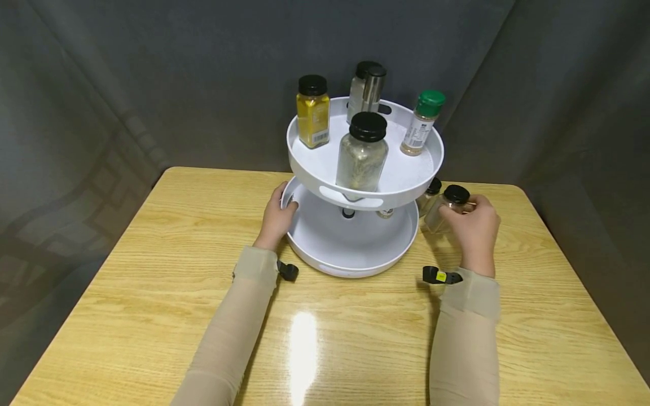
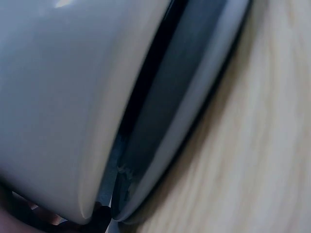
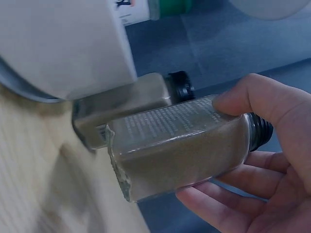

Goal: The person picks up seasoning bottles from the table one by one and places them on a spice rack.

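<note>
My right hand [image 1: 474, 225] pinches a clear square spice jar [image 3: 180, 150] with a black lid, filled with brown powder, thumb on one side and fingers on the other. Close behind it stands a second black-lidded jar [image 3: 126, 104], right of the two-tier white tray [image 1: 350, 248]. At the lower tier's left rim, my left hand [image 1: 276, 220] grips the edge with the thumb over the inside. Only a bit of that hand shows in the left wrist view, at the bottom corner. Whether the held jar's base touches the table cannot be told.
The upper tier [image 1: 401, 172] carries a yellow jar [image 1: 312, 115], a large black-lidded jar [image 1: 361, 160], a green-capped bottle [image 1: 421, 127] and a metal-topped container [image 1: 374, 87] beside another jar. Small containers [image 1: 385, 213] sit partly hidden beneath it. A dark curtain [image 1: 228, 84] hangs behind the wooden table [image 1: 365, 338].
</note>
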A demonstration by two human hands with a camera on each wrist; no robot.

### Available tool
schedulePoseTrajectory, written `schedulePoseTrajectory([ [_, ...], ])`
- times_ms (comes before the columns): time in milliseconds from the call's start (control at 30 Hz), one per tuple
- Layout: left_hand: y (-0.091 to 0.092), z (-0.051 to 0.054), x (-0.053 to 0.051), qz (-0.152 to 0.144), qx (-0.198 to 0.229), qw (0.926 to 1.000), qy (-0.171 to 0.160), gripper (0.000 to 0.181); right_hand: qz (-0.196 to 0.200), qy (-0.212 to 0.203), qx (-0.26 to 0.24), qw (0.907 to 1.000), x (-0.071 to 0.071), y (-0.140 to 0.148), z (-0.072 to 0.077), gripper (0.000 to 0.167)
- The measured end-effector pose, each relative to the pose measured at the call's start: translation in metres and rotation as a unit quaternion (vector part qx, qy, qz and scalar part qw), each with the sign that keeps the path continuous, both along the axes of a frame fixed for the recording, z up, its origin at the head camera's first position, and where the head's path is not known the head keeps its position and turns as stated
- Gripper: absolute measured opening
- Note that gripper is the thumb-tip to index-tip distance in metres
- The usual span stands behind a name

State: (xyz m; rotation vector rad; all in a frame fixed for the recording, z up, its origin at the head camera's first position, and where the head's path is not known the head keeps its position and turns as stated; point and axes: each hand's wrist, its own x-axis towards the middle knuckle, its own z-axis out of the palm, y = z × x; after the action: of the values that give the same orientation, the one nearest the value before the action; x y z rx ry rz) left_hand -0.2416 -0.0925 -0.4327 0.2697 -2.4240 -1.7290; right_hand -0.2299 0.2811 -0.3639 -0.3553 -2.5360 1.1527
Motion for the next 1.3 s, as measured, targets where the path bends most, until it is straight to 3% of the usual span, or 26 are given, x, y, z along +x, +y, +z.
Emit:
schedulePoseTrajectory([
  [300,0.0,-0.003,0.0,0.001,-0.008,0.9995,0.029,0.057,0.005,0.007,0.008,0.9999,0.007,-0.002,0.011,0.051],
  [533,0.0,-0.004,-0.001,-0.003,-0.032,0.9959,0.084,0.052,0.037,-0.002,-0.015,0.9992,0.008,-0.005,0.014,0.05],
  [767,0.001,-0.001,0.0,-0.002,-0.02,0.9973,0.071,0.051,0.032,0.014,-0.021,0.9992,0.015,-0.01,0.024,0.046],
  [1300,0.0,-0.001,0.0,-0.002,-0.016,0.9966,0.081,0.044,0.117,0.022,-0.008,0.9928,0.017,-0.035,0.032,0.046],
])
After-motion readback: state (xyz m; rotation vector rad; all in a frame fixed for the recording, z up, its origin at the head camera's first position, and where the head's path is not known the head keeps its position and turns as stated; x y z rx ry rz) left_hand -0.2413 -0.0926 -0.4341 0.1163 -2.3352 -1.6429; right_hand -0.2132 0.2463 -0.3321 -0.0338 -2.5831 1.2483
